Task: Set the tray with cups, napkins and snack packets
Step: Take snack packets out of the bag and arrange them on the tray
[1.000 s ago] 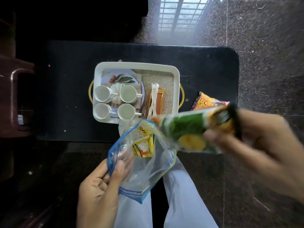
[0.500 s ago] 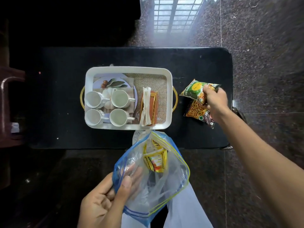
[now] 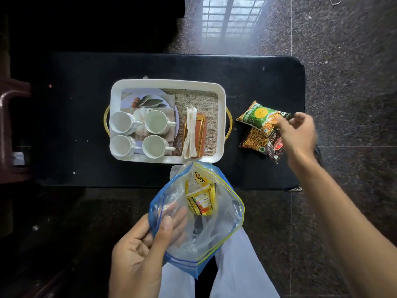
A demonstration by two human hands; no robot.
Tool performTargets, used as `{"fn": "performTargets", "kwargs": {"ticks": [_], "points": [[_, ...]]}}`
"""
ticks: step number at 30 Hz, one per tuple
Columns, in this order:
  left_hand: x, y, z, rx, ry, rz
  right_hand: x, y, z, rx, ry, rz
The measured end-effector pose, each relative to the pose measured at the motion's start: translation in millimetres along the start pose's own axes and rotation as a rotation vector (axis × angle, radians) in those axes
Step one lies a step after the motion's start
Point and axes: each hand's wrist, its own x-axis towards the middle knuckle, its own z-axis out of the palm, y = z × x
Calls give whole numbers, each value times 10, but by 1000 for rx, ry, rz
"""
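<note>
A white tray [image 3: 167, 83] with gold handles sits on the black table [image 3: 75, 100]. It holds several white cups [image 3: 155, 122] on a leaf-patterned plate [image 3: 148, 101], with napkins [image 3: 190, 134] in a gold holder to their right. Right of the tray, a green snack packet [image 3: 258, 117] lies on top of a brown mixture packet [image 3: 263, 145]. My right hand [image 3: 299, 134] is at the green packet's right end, fingers loose, index fingertip touching it. My left hand [image 3: 139, 250] pinches the rim of a clear zip bag [image 3: 206, 229] with yellow sachets [image 3: 200, 196] inside.
A maroon plastic chair [image 3: 10, 125] stands at the table's left end. Speckled stone floor [image 3: 348, 61] surrounds the table. My legs in pale trousers [image 3: 240, 272] are below the bag, close to the table's near edge.
My right hand carried the green packet from over the bag to the table, laid it on the brown packet, and has loosened its grip. The left hand still holds the bag.
</note>
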Motion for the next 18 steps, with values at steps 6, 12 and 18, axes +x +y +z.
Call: {"fn": "performTargets", "kwargs": {"ticks": [6, 12, 18], "points": [[-35, 47, 89, -69, 65, -24, -1302, -516, -567, 144, -339, -629], [-108, 102, 139, -43, 12, -22, -1828, -574, -402, -917, -1119, -1226], [-135, 94, 128, 41, -56, -16, -1970, -165, 242, -1642, -874, -1790]]}}
